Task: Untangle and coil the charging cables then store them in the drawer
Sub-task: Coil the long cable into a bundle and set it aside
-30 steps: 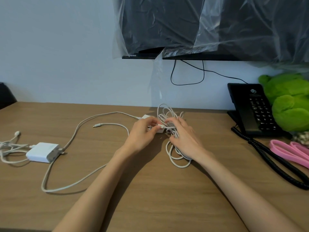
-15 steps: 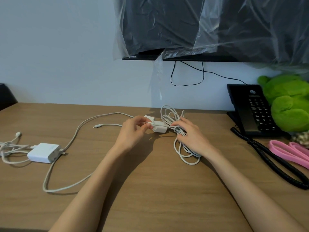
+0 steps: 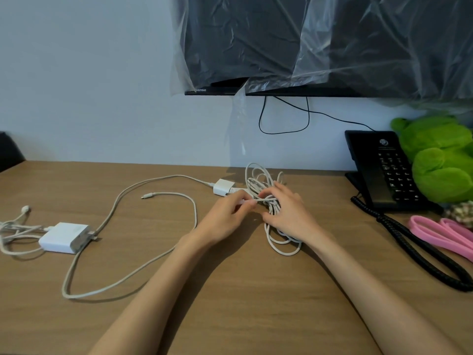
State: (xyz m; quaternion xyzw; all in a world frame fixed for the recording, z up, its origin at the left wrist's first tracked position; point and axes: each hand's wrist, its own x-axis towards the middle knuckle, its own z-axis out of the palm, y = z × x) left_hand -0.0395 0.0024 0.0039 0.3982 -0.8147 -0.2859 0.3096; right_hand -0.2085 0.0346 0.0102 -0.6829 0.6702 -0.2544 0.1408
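Note:
A tangled bundle of white cable (image 3: pixel 261 179) lies at the back middle of the wooden desk (image 3: pixel 230 290). My right hand (image 3: pixel 289 213) lies over the bundle with fingers spread, thumb and forefinger pinching a strand. My left hand (image 3: pixel 225 216) pinches the same strand's end just left of it. A small white plug adapter (image 3: pixel 223 187) sits beside my left fingers. A long loose cable (image 3: pixel 110 216) curves from it across the desk to a white charger block (image 3: pixel 65 237) at the left, its free connector (image 3: pixel 147 196) lying apart. No drawer is visible.
More white cables (image 3: pixel 12 226) lie tangled at the far left edge. A black desk phone (image 3: pixel 384 170) with a coiled cord (image 3: pixel 414 247) stands at the right, beside a green plush toy (image 3: pixel 440 160) and pink straps (image 3: pixel 440 231). A plastic-covered screen (image 3: pixel 320 42) hangs above.
My left hand has let go of the small adapter, which now rests on the desk, and now pinches a strand at the bundle. My right hand stays on the bundle.

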